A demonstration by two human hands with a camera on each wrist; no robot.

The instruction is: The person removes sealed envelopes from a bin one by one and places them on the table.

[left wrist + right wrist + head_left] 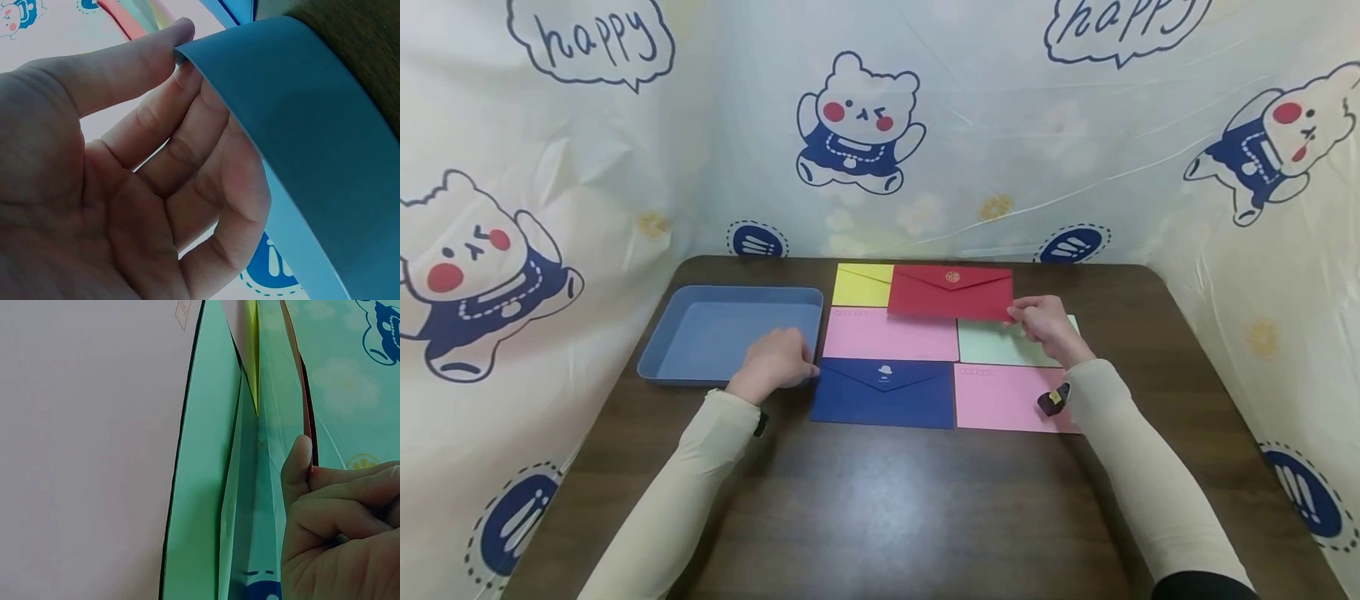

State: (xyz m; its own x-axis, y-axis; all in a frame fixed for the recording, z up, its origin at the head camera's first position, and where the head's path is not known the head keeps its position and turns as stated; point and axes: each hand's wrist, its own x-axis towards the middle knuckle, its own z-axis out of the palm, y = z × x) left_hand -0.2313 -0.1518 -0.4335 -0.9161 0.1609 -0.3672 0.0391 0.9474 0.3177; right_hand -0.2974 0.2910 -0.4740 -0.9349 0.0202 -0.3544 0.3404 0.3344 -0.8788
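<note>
My left hand (777,360) is at the right side of a blue tray (722,329). In the left wrist view its thumb and fingers pinch the tray's rim (250,94). My right hand (1047,327) pinches the lower right corner of a red envelope (951,298) between thumb and fingers; in the right wrist view the red envelope (306,406) appears edge-on. The red one is raised over a yellow envelope (860,285), an upper pink envelope (891,335) and a mint green envelope (1000,343), partly covering them.
Below these, a navy envelope (882,398) lies left of a lower pink envelope (1007,400), which my right forearm partly hides. Everything stands on a dark brown wooden table (880,508). A printed curtain (970,108) with bears surrounds the table's back and sides.
</note>
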